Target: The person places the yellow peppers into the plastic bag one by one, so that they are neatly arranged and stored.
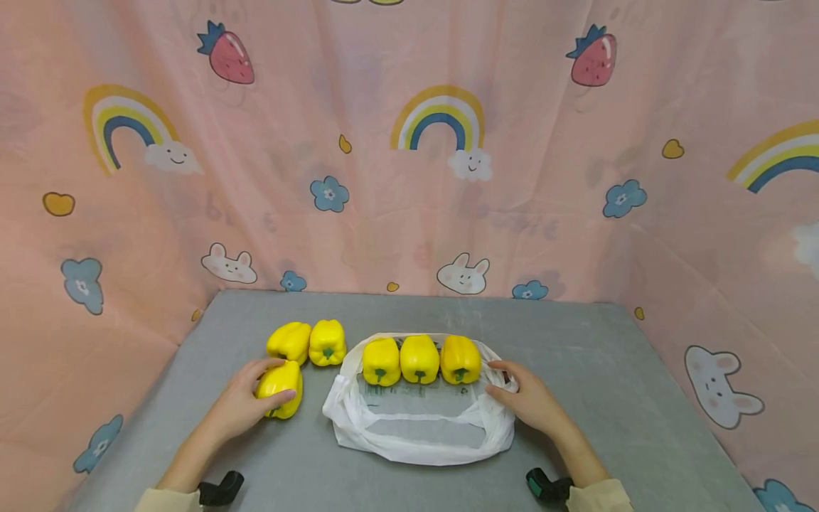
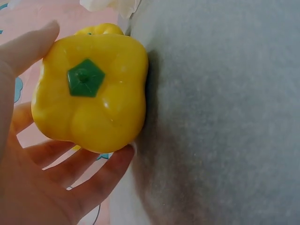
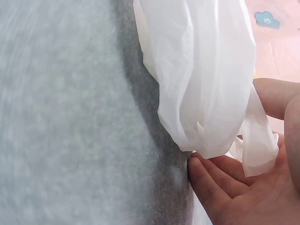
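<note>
My left hand holds a yellow bell pepper, thumb on one side and fingers curled round the other. Its green stem end faces the left wrist camera. Two more yellow bell peppers lie just beyond that hand. A white plastic bag is spread with its mouth wide, and three yellow bell peppers sit in a row at its far side. My right hand grips the bag's right edge, beside the rightmost pepper. In the right wrist view, bag folds partly hide the thumb.
A grey table lies under everything. Pink patterned cloth hangs at the back and both sides. Black straps with small devices are worn at both wrists, by the pale sleeves.
</note>
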The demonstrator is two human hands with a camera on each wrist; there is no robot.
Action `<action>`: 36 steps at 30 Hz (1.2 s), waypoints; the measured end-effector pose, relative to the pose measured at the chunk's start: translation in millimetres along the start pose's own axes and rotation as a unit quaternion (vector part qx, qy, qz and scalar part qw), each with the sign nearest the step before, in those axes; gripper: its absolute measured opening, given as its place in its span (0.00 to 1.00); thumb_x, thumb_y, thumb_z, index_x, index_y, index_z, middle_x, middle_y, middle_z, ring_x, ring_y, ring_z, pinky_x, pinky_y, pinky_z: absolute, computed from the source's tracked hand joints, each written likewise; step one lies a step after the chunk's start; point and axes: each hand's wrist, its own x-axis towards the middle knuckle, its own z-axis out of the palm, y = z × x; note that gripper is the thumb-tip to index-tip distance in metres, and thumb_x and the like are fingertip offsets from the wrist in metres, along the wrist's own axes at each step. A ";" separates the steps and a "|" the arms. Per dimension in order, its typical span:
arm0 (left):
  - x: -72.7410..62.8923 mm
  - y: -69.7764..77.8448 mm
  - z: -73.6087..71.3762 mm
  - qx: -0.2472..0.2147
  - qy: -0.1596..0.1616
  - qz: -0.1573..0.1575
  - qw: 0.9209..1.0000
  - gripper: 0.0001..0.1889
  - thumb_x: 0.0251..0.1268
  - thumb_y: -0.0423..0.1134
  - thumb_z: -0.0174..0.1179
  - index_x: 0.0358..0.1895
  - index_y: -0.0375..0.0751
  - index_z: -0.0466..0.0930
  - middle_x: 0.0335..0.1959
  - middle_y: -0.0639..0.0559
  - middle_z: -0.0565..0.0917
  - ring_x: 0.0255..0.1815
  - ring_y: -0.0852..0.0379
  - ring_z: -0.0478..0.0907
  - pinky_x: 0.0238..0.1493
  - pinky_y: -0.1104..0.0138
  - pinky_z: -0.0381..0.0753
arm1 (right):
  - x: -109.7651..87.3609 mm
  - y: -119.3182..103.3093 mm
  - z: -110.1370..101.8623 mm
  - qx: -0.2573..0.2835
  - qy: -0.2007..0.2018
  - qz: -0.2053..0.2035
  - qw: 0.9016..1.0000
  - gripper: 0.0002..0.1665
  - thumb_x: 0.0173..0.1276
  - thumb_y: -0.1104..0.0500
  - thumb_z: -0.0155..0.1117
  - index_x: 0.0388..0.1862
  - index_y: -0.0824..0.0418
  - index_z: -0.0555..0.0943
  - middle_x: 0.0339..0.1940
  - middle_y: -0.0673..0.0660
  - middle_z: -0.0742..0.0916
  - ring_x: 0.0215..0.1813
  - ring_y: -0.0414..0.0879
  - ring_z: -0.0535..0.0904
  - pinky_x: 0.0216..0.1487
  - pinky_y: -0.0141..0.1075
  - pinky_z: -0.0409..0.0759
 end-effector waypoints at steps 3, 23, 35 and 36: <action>-0.5 0.8 0.1 0.007 -0.012 -0.004 1.000 0.39 0.61 0.61 0.70 0.69 0.42 0.73 0.67 0.36 0.73 0.64 0.37 0.71 0.61 0.37 0.70 | 0.2 -0.3 0.8 -0.002 0.002 0.003 1.000 0.32 0.73 0.50 0.66 0.70 0.62 0.74 0.71 0.68 0.75 0.72 0.67 0.67 0.69 0.68 0.64; -2.9 27.7 4.9 0.043 0.010 0.036 0.998 0.39 0.58 0.66 0.68 0.68 0.47 0.75 0.63 0.43 0.75 0.56 0.44 0.75 0.54 0.44 0.76 | 1.4 1.4 0.9 0.000 0.000 -0.003 1.000 0.32 0.73 0.49 0.65 0.70 0.62 0.74 0.71 0.68 0.75 0.72 0.67 0.67 0.69 0.68 0.64; -1.8 51.8 8.8 0.049 0.034 0.071 0.996 0.38 0.57 0.65 0.70 0.67 0.49 0.77 0.58 0.49 0.77 0.51 0.48 0.76 0.49 0.51 0.79 | 1.1 1.7 2.1 -0.001 0.002 0.004 1.000 0.33 0.73 0.48 0.66 0.70 0.62 0.75 0.72 0.68 0.74 0.74 0.68 0.66 0.70 0.68 0.62; -1.1 54.0 9.6 0.049 0.035 0.074 0.995 0.37 0.57 0.64 0.71 0.66 0.48 0.77 0.58 0.49 0.77 0.51 0.48 0.76 0.48 0.52 0.79 | 1.2 1.7 1.9 -0.001 0.002 0.006 1.000 0.33 0.73 0.48 0.66 0.71 0.62 0.74 0.72 0.68 0.74 0.74 0.68 0.66 0.70 0.68 0.62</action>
